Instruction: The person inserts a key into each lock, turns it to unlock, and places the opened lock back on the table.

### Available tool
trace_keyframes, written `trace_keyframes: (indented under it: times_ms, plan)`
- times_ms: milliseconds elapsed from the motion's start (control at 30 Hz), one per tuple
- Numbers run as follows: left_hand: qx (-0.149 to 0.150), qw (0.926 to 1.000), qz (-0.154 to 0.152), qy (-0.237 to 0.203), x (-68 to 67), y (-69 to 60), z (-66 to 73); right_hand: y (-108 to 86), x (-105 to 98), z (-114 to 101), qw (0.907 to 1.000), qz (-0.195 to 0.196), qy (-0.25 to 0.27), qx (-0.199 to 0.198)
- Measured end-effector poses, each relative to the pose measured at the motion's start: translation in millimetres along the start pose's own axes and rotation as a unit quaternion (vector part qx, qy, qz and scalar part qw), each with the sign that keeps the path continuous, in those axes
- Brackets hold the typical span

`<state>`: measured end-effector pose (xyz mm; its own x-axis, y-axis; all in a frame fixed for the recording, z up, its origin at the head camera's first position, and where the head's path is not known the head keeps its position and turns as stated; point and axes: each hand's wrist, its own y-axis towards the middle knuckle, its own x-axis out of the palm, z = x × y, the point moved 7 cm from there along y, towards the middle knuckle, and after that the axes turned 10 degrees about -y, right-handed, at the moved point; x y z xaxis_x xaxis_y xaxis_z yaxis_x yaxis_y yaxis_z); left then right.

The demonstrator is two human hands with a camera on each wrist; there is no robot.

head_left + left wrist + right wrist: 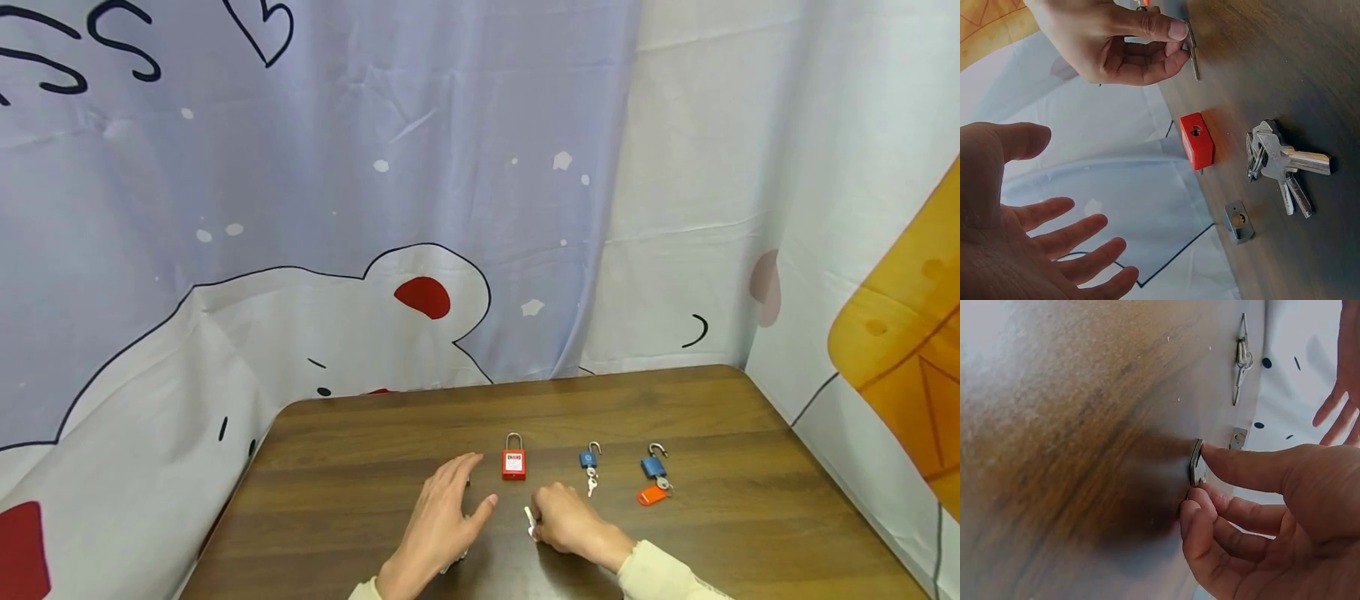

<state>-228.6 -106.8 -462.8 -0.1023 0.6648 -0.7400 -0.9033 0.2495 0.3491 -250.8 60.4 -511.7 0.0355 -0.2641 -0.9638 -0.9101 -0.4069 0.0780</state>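
My right hand [573,521] pinches a small metal key [1194,56] between thumb and fingers, low over the wooden table. The right wrist view shows the key's flat edge [1195,462] close to the tabletop. My left hand [444,518] hovers with fingers spread, holding nothing. Below it, a bunch of keys [1277,161] and a small grey padlock [1239,223] rest on the table; in the head view the left hand mostly hides them. A red padlock [513,465] with a white label stands beyond and between the hands, its keyhole facing me.
To the right lie a small blue padlock [588,459] with keys attached and another blue padlock [653,467] with a key and orange tag [651,496]. Both shackles look unlatched. A printed curtain [337,183] hangs behind the table [360,442].
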Motion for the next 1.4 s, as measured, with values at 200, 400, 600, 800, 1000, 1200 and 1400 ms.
trace_keyframes:
  times_ms: [200,400,600,800,1000,1200,1400]
  plan:
    - [-0.002,1.0000,-0.003,0.000,-0.5,0.1,-0.2,0.2,-0.2,-1.4,1.0000,-0.002,0.004,-0.008]
    - [-0.003,1.0000,-0.006,0.000,-0.6,-0.4,-0.7,-0.9,3.6,-2.0,0.9997,-0.020,0.012,-0.001]
    - [-0.004,1.0000,-0.007,0.005,0.6,-0.5,-2.0,-2.4,-0.1,-4.1,0.9998,0.011,0.008,-0.018]
    - [0.003,1.0000,0.003,0.005,0.6,-1.6,-1.6,-3.4,-1.8,-4.9,0.9992,0.026,0.003,-0.029]
    - [-0.009,0.9999,-0.012,-0.004,3.0,-3.0,-2.5,-4.3,-0.9,-4.6,0.9994,0.019,0.007,-0.028]
    - [-0.011,0.9999,-0.008,-0.003,3.0,-3.5,-2.1,-4.3,-2.5,-7.0,0.9990,0.023,-0.010,-0.038]
    - [0.000,1.0000,0.002,0.005,4.5,-2.6,-0.3,-2.0,-2.4,-7.6,0.9986,0.020,-0.030,-0.038]
